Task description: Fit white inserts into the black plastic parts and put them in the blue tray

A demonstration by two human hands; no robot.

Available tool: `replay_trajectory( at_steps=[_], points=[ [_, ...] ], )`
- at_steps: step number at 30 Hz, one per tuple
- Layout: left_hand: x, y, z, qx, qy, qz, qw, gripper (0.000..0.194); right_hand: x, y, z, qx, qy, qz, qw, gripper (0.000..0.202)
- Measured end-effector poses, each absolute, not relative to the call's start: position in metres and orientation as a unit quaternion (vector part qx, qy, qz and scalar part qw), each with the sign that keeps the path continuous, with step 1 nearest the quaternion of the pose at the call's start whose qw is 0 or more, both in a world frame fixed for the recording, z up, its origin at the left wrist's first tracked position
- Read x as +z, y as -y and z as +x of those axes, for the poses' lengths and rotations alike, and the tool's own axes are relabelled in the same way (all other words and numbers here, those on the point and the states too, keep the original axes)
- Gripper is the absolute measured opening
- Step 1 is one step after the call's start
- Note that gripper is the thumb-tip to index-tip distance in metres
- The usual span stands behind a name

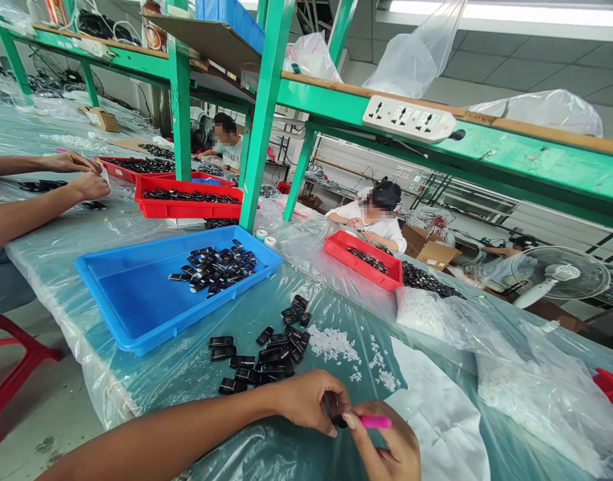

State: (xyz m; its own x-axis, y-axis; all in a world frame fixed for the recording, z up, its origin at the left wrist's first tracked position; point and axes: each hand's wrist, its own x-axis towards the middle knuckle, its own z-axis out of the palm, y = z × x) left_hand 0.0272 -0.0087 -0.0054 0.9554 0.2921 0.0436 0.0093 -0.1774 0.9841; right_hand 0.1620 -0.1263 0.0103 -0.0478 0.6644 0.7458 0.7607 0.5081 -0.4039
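At the lower middle, my left hand is closed around a small black plastic piece, mostly hidden by the fingers. My right hand pinches a pink stick-like tool, and its fingertips meet the black piece. Just beyond my left hand lies a loose pile of glossy black plastic pieces on the plastic-covered table. Small white bits are scattered beside that pile. A white cloth or sheet lies to the right, partly behind my right hand.
A blue tray with black pieces stands left of centre. Red bins sit behind it; another red bin is farther right. Bags of white bits lie at right. Green shelf posts rise ahead. A co-worker's hands work at left.
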Motion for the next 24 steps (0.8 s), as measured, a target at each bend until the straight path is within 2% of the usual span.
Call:
replay_trajectory(
  at_steps=[9,16,24],
  points=[
    [-0.0059,0.0083,0.0272,0.118,-0.102,0.761,0.63,0.036,0.0084,0.1276,0.1592,-0.04,0.696,-0.496,0.518,0.011],
    [-0.0082,0.0083,0.0277,0.116,-0.103,0.762,0.629,0.038,0.0128,0.127,0.1623,-0.084,0.725,-0.497,0.469,0.011],
    [-0.0104,0.0085,0.0291,0.127,-0.101,0.76,0.63,0.036,0.0117,0.1275,0.1586,-0.058,0.704,-0.488,0.513,0.013]
  ],
)
